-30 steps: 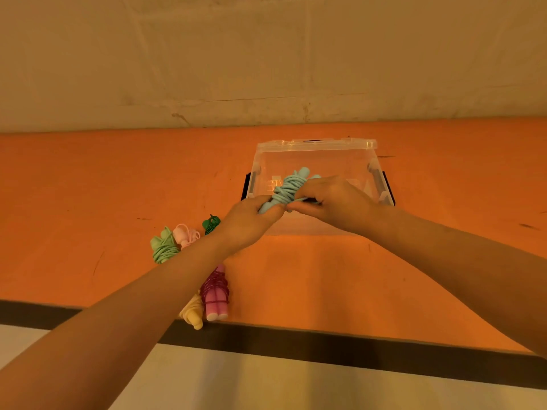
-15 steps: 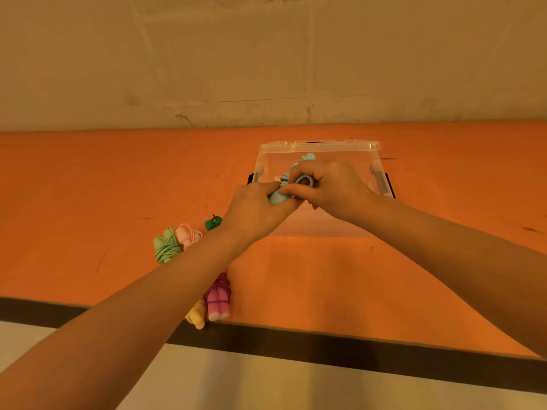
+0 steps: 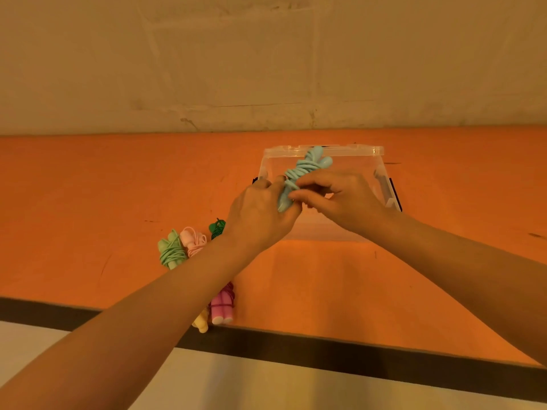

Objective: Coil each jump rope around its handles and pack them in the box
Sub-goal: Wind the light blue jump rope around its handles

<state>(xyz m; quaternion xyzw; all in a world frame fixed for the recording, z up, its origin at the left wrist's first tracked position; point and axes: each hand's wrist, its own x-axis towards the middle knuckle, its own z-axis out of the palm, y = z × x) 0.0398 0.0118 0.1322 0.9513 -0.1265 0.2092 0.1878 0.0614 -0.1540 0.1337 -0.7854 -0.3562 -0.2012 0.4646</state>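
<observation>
While both hands, left hand [image 3: 260,214] and right hand [image 3: 340,199], pinch the nearly coiled blue rope [image 3: 302,173] over the box [image 3: 381,179], five coiled ropes [image 3: 173,251] await packing on the table [image 3: 88,187].

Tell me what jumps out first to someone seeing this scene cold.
First, the pale blue jump rope, coiled round its handles, gripped by the left hand and pinched by the right hand above the clear plastic box. Next, the bright orange table filling the middle. Then the coiled ropes lying left of the box: a light green rope, a pink rope and a magenta rope near the table's front edge.
</observation>
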